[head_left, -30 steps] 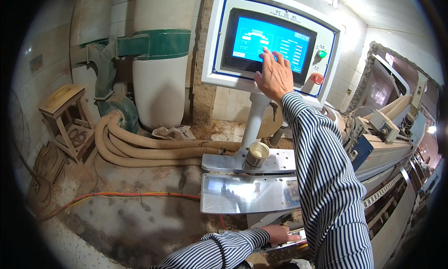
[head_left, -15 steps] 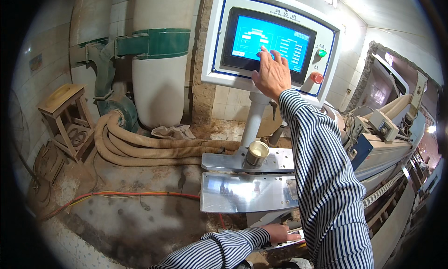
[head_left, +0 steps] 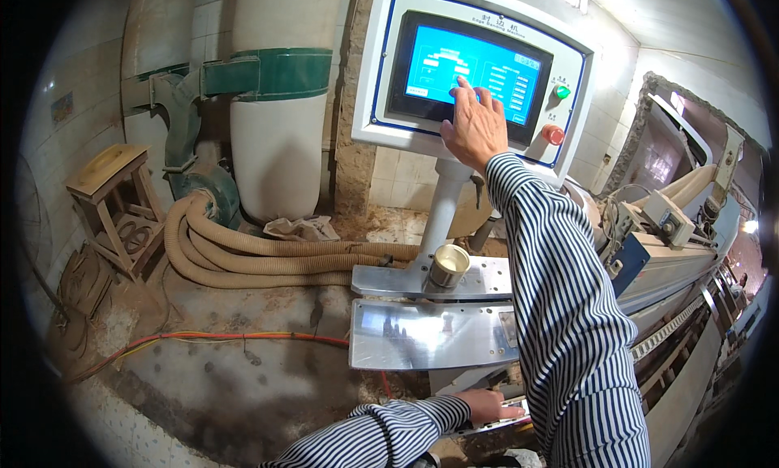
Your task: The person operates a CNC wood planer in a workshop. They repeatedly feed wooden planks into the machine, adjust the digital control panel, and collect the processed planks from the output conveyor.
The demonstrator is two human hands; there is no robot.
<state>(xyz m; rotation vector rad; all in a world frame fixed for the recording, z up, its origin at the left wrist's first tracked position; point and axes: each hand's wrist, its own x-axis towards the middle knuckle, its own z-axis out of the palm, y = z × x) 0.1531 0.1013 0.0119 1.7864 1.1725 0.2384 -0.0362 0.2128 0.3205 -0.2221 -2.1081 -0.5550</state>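
2-handed, well apart, with the right hand (head_left: 474, 122) unclenched at the touchscreen (head_left: 479, 66) toward 1 o'clock and the left hand (head_left: 484, 406) by a pale strip (head_left: 505, 422) toward 5 o'clock, its grip impossible to tell, possibly risking a mistaken press from trailing fingers (head_left: 486, 101) brushing the touchscreen.

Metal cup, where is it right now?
In the head view, the cup stands right of centre on the upper silver plate, beside the pale post, below the right hand.

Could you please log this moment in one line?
right hand: at blue screen; left hand: at pale strip; cup: on metal plate
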